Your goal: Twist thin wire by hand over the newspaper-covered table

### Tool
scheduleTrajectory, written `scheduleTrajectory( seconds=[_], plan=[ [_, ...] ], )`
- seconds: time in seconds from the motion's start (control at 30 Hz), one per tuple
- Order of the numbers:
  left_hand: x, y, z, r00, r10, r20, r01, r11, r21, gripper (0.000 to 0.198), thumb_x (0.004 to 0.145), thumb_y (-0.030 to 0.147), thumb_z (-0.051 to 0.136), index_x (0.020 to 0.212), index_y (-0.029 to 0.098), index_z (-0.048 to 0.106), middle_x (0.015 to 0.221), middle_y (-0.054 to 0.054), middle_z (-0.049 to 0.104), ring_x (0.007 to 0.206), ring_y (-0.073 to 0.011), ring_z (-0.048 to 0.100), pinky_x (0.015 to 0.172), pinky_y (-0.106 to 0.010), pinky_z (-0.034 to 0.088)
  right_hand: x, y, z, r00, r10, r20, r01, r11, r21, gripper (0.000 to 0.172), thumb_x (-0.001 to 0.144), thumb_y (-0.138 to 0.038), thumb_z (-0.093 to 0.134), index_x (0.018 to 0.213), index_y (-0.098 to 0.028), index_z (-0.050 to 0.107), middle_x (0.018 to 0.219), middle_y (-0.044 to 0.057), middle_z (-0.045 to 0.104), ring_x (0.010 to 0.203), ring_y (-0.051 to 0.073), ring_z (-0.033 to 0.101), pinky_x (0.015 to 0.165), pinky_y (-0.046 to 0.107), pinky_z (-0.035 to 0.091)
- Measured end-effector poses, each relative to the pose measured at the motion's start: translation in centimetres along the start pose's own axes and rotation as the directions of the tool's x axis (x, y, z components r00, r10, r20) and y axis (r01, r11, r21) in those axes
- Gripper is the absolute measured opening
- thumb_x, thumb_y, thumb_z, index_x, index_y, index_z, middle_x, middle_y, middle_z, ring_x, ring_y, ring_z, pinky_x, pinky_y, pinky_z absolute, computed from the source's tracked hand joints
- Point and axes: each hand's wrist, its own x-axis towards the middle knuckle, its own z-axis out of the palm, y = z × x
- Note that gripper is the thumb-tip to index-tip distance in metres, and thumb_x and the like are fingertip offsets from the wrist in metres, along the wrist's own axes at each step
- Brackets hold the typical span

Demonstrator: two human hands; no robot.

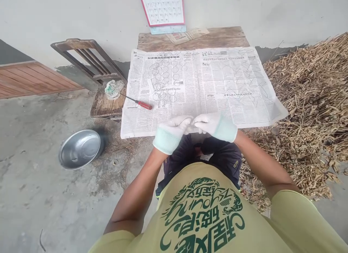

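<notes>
Newspaper (193, 102) covers the wooden table (223, 38); gloved left hand (172, 129) and right hand (213, 125) pinch fingertips, contents unclear, by the table's near side. Likely light, tearable: best held by opposite edges.

The left hand (175, 124) and right hand (208, 123) wear white gloves (214, 121) with pale mint-green ribbed cuffs (167, 139). A yellow-green T-shirt (252, 227) has loose short sleeves (295, 211) and, across its front, dark green lettering (208, 216), large Chinese characters among curling ornaments. The dark trousers (227, 154) carry a small yellow marking (236, 163) on the right leg.
</notes>
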Motion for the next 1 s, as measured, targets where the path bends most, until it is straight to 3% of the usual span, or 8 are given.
scheduleTrajectory(
  seconds=[0.07, 0.13, 0.3, 0.37, 0.5, 0.57, 0.8, 1.0],
  plan=[
    [0.0, 0.0, -0.2, 1.000, -0.016, 0.006, 0.016, 1.000, 0.015, 0.038, 0.091, 0.055, 0.074, 0.096, 0.018, 0.085, 0.069, -0.003, 0.078, 0.066, -0.0183, 0.075, 0.067, -0.028, 0.061, -0.2, 0.1, 0.5, 0.999, 0.008, -0.033, -0.006, 0.998, 0.061, 0.026, 0.101, -0.031, 0.056, 0.090, -0.021, 0.077, 0.070, -0.002, 0.072, 0.067, 0.015, 0.065, 0.069, 0.029, 0.049],
    [-0.3, -0.2, -0.3, 0.998, -0.026, -0.053, 0.027, 1.000, 0.007, 0.035, 0.092, 0.050, 0.073, 0.100, 0.018, 0.084, 0.068, -0.002, 0.078, 0.066, -0.0183, 0.075, 0.068, -0.028, 0.061, -0.4, 0.3, 1.2, 0.986, 0.078, -0.150, -0.046, 0.977, 0.208, 0.027, 0.101, -0.033, 0.055, 0.092, -0.020, 0.078, 0.069, -0.001, 0.071, 0.063, 0.015, 0.064, 0.066, 0.029, 0.050],
    [-1.1, -0.8, -0.6, 0.975, -0.010, -0.221, 0.012, 1.000, 0.009, 0.031, 0.093, 0.044, 0.069, 0.101, 0.018, 0.083, 0.062, 0.000, 0.074, 0.064, -0.0181, 0.075, 0.072, -0.029, 0.062, -1.0, 0.8, 3.2, 0.839, 0.324, -0.437, -0.006, 0.808, 0.589, 0.020, 0.092, -0.027, 0.059, 0.091, -0.020, 0.078, 0.071, 0.000, 0.070, 0.064, 0.014, 0.063, 0.063, 0.028, 0.051],
    [-1.0, -1.1, -0.8, 0.975, -0.020, -0.220, 0.026, 0.999, 0.023, 0.030, 0.092, 0.043, 0.068, 0.097, 0.018, 0.082, 0.061, 0.000, 0.074, 0.065, -0.0184, 0.075, 0.074, -0.030, 0.062, -1.1, 1.3, 3.7, 0.835, 0.346, -0.427, 0.031, 0.747, 0.664, 0.017, 0.088, -0.025, 0.061, 0.086, -0.021, 0.078, 0.070, -0.001, 0.068, 0.064, 0.013, 0.060, 0.064, 0.028, 0.050],
    [-0.2, -1.9, -1.3, 0.990, -0.051, -0.131, 0.046, 0.998, -0.044, 0.033, 0.091, 0.047, 0.069, 0.094, 0.017, 0.081, 0.061, -0.001, 0.074, 0.063, -0.0190, 0.075, 0.073, -0.031, 0.062, -1.3, 2.3, 4.2, 0.925, 0.249, -0.287, 0.066, 0.638, 0.767, 0.016, 0.089, -0.030, 0.067, 0.084, -0.021, 0.079, 0.059, -0.004, 0.057, 0.058, 0.012, 0.050, 0.060, 0.029, 0.042],
    [0.2, -2.3, -1.6, 0.994, -0.051, -0.098, 0.042, 0.995, -0.092, 0.033, 0.089, 0.047, 0.071, 0.092, 0.016, 0.080, 0.063, -0.003, 0.075, 0.061, -0.0188, 0.074, 0.069, -0.031, 0.062, -1.4, 2.4, 4.3, 0.936, 0.226, -0.269, 0.080, 0.608, 0.790, 0.016, 0.089, -0.033, 0.070, 0.084, -0.020, 0.079, 0.059, -0.003, 0.058, 0.057, 0.012, 0.050, 0.060, 0.030, 0.041],
    [0.4, -3.4, -1.8, 0.984, -0.045, -0.174, 0.005, 0.974, -0.228, 0.036, 0.090, 0.049, 0.071, 0.092, 0.015, 0.079, 0.071, -0.005, 0.079, 0.061, -0.0173, 0.073, 0.069, -0.031, 0.061, -0.9, 2.5, 4.6, 0.833, 0.402, -0.381, 0.169, 0.470, 0.866, 0.028, 0.082, -0.047, 0.082, 0.089, -0.021, 0.078, 0.071, -0.002, 0.065, 0.053, 0.010, 0.047, 0.053, 0.029, 0.041],
    [0.1, -2.9, -0.6, 1.000, -0.025, -0.015, 0.020, 0.964, -0.265, 0.051, 0.084, 0.057, 0.077, 0.108, 0.013, 0.079, 0.077, -0.007, 0.080, 0.061, -0.0166, 0.072, 0.069, -0.031, 0.060, -1.0, 1.6, 5.2, 0.822, 0.430, -0.373, 0.055, 0.591, 0.805, 0.022, 0.086, -0.040, 0.076, 0.094, -0.021, 0.082, 0.080, 0.002, 0.074, 0.055, 0.010, 0.057, 0.052, 0.028, 0.046]
  ],
)
